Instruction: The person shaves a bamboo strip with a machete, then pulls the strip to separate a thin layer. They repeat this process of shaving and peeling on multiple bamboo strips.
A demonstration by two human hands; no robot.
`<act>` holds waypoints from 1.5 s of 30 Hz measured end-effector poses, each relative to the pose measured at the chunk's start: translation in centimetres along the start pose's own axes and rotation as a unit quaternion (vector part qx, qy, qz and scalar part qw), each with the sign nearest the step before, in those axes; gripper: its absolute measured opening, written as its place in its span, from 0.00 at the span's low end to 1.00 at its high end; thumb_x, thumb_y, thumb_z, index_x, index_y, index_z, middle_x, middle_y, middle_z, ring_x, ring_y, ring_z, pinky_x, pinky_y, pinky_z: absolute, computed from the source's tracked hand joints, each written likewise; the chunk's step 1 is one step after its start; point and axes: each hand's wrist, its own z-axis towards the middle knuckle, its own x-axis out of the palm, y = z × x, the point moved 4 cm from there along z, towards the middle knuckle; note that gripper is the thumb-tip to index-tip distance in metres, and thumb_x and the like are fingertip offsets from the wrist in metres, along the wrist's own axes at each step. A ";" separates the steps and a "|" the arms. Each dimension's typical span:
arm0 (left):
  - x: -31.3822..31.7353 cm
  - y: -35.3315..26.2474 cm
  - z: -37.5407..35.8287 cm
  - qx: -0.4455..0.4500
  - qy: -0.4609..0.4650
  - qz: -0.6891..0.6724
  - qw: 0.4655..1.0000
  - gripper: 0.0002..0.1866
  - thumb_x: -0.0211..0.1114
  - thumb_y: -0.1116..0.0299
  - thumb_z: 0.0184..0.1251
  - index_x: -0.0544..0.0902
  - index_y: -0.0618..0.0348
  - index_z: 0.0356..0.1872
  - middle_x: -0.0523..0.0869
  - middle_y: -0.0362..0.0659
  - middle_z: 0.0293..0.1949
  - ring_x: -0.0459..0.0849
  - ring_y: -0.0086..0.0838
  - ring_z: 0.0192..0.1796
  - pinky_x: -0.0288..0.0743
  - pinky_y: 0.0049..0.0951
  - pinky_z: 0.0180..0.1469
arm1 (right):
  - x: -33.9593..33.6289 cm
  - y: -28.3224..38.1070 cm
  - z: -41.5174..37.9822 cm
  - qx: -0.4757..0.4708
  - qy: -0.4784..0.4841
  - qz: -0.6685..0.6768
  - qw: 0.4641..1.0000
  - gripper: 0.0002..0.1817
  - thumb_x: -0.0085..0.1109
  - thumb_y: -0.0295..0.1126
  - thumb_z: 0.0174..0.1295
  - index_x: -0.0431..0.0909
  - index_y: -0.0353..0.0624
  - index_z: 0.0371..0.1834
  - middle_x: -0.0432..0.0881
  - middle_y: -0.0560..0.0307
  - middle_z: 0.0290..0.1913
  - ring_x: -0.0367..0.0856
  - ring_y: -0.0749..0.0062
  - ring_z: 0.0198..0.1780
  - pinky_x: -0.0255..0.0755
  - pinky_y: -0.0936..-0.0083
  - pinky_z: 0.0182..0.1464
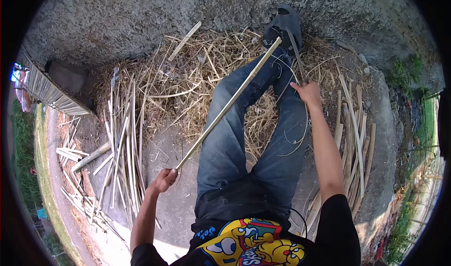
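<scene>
Left hand (165, 179) closes around the near end of a long, pale strip (228, 106), just outside the left thigh of the blue jeans (223, 160). From that grip the strip slants across the jeans' left leg, its far end reaching the dark shoe (284, 22) at the jeans' far end. Right hand (308, 96), above the jeans' right shin, grips a knife (296, 54) by its handle, most of which the fingers hide. The blade points away from the jeans' waist, toward the shoe; whether it touches the strip, I cannot tell. 1 thin, curled shaving (293, 141) lies on the jeans' right leg. Straw-like scraps (188, 85) cover the ground between the jeans' lower legs and to the left of them. Further left of the jeans lies a loose bundle of pale strips (124, 139), with 1 thicker pole (91, 157) beyond it. More long strips (357, 144) lie to the right of the jeans. Rough grey concrete (141, 12) runs past the jeans' far end.
</scene>
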 end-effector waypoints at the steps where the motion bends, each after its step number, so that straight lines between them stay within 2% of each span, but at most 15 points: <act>1: 0.1 0.0 0.0 -0.001 0.007 -0.015 1.000 0.28 0.49 0.41 0.82 0.64 0.50 0.24 0.56 0.28 0.21 0.53 0.17 0.22 0.49 0.25 0.25 | 0.3 -0.1 1.0 -0.019 -0.009 -0.033 0.999 0.29 0.81 0.51 0.47 0.82 0.32 0.30 0.87 0.37 0.34 0.87 0.42 0.42 0.79 0.55 0.47; 2: 0.3 0.1 -0.1 0.003 0.003 -0.016 1.000 0.28 0.49 0.41 0.82 0.65 0.50 0.24 0.56 0.28 0.21 0.53 0.17 0.22 0.49 0.25 0.25 | 0.8 -0.6 1.8 -0.036 -0.031 -0.058 0.997 0.24 0.79 0.42 0.48 0.83 0.32 0.37 0.88 0.36 0.39 0.87 0.41 0.47 0.79 0.54 0.51; 10: 1.2 0.8 0.1 0.007 -0.002 -0.027 1.000 0.30 0.47 0.42 0.83 0.68 0.56 0.23 0.63 0.33 0.19 0.60 0.23 0.23 0.57 0.31 0.26 | 0.5 -10.7 2.1 0.112 -0.010 0.081 0.990 0.15 0.70 0.29 0.45 0.85 0.32 0.37 0.88 0.35 0.39 0.87 0.40 0.45 0.79 0.54 0.50; 12: 0.6 0.0 -0.2 0.024 -0.043 0.070 0.996 0.32 0.47 0.41 0.82 0.69 0.59 0.24 0.65 0.37 0.18 0.63 0.25 0.23 0.60 0.35 0.27 | 0.0 -17.6 4.4 0.049 -0.090 -0.004 0.995 0.14 0.68 0.29 0.47 0.85 0.33 0.36 0.87 0.34 0.36 0.87 0.38 0.42 0.78 0.52 0.50; 17: 0.4 -4.1 -1.2 0.103 -0.134 0.267 0.949 0.32 0.46 0.43 0.81 0.74 0.65 0.27 0.72 0.56 0.18 0.73 0.51 0.23 0.67 0.46 0.31 | -10.3 -17.1 1.4 0.056 -0.143 -0.125 0.980 0.27 0.74 0.52 0.55 0.85 0.32 0.34 0.86 0.32 0.33 0.84 0.31 0.43 0.77 0.48 0.50; 18: 0.6 -4.7 -1.6 0.114 -0.152 0.277 0.942 0.29 0.49 0.47 0.80 0.74 0.64 0.27 0.72 0.60 0.19 0.74 0.61 0.26 0.67 0.49 0.31 | -11.9 -16.8 1.2 0.020 -0.209 -0.176 0.962 0.29 0.72 0.55 0.58 0.84 0.33 0.35 0.86 0.36 0.31 0.85 0.38 0.39 0.78 0.52 0.45; 20: 0.6 -4.6 -1.9 0.116 -0.171 0.287 0.935 0.28 0.50 0.49 0.80 0.73 0.64 0.26 0.73 0.60 0.19 0.74 0.62 0.26 0.67 0.49 0.30 | -14.8 -14.6 -0.1 -0.011 -0.269 -0.227 0.936 0.31 0.70 0.58 0.61 0.83 0.34 0.35 0.86 0.40 0.29 0.87 0.45 0.34 0.80 0.56 0.39; 22: 0.5 -4.6 -2.5 0.139 -0.220 0.312 0.914 0.25 0.54 0.52 0.79 0.72 0.63 0.25 0.73 0.61 0.18 0.76 0.64 0.25 0.66 0.52 0.28 | -15.8 -9.2 -3.3 0.023 -0.225 0.082 0.971 0.27 0.63 0.56 0.70 0.80 0.37 0.39 0.84 0.52 0.26 0.83 0.67 0.24 0.74 0.70 0.26; 25: 0.1 -3.9 -3.3 0.116 -0.251 0.372 0.886 0.25 0.54 0.52 0.80 0.72 0.62 0.26 0.73 0.61 0.18 0.77 0.64 0.26 0.67 0.54 0.28 | -14.4 -2.3 -7.8 -0.055 -0.142 0.248 0.957 0.24 0.57 0.54 0.75 0.78 0.39 0.40 0.81 0.60 0.23 0.76 0.82 0.19 0.64 0.82 0.20; 27: 0.3 -3.9 -3.7 0.113 -0.255 0.392 0.876 0.23 0.55 0.53 0.79 0.73 0.61 0.27 0.75 0.61 0.18 0.78 0.65 0.26 0.68 0.55 0.28 | -11.4 1.7 -10.6 -0.092 -0.053 0.279 0.954 0.23 0.58 0.52 0.75 0.76 0.40 0.37 0.77 0.59 0.21 0.74 0.77 0.18 0.66 0.77 0.21; 29: 0.3 -3.7 -4.0 0.100 -0.254 0.406 0.872 0.22 0.56 0.54 0.78 0.73 0.61 0.27 0.76 0.62 0.19 0.79 0.65 0.27 0.70 0.55 0.29 | -8.4 5.9 -13.4 -0.225 -0.065 0.122 0.964 0.23 0.59 0.52 0.74 0.75 0.41 0.35 0.77 0.53 0.19 0.78 0.64 0.19 0.70 0.68 0.24; 33: 0.9 -4.5 -4.8 0.081 -0.272 0.432 0.856 0.19 0.59 0.56 0.76 0.75 0.61 0.29 0.78 0.61 0.19 0.81 0.64 0.28 0.71 0.56 0.30 | -0.1 8.8 -16.7 -0.240 0.101 0.015 0.965 0.25 0.56 0.56 0.73 0.76 0.43 0.36 0.81 0.42 0.21 0.84 0.39 0.29 0.76 0.51 0.31; 37: 0.4 -3.4 -5.4 0.055 -0.254 0.432 0.863 0.18 0.60 0.56 0.75 0.75 0.60 0.30 0.78 0.61 0.20 0.81 0.64 0.29 0.72 0.57 0.30 | 1.3 10.3 -18.7 -0.278 0.131 -0.042 0.951 0.24 0.55 0.59 0.72 0.76 0.46 0.41 0.83 0.42 0.23 0.86 0.38 0.29 0.79 0.46 0.30; 40: 1.0 -3.6 -4.6 0.084 -0.254 0.404 0.875 0.18 0.59 0.56 0.75 0.75 0.60 0.30 0.78 0.61 0.19 0.81 0.64 0.28 0.72 0.57 0.30 | 0.5 9.7 -16.8 -0.382 0.012 -0.112 0.917 0.27 0.58 0.63 0.67 0.76 0.48 0.40 0.85 0.46 0.27 0.86 0.45 0.25 0.78 0.51 0.25; 45: 1.0 -4.9 -3.1 0.095 -0.251 0.408 0.873 0.18 0.58 0.55 0.76 0.76 0.59 0.31 0.78 0.60 0.19 0.81 0.63 0.27 0.72 0.57 0.30 | -1.8 7.5 -11.4 -0.365 -0.071 -0.142 0.917 0.24 0.60 0.61 0.67 0.75 0.49 0.39 0.84 0.47 0.27 0.86 0.45 0.28 0.78 0.52 0.27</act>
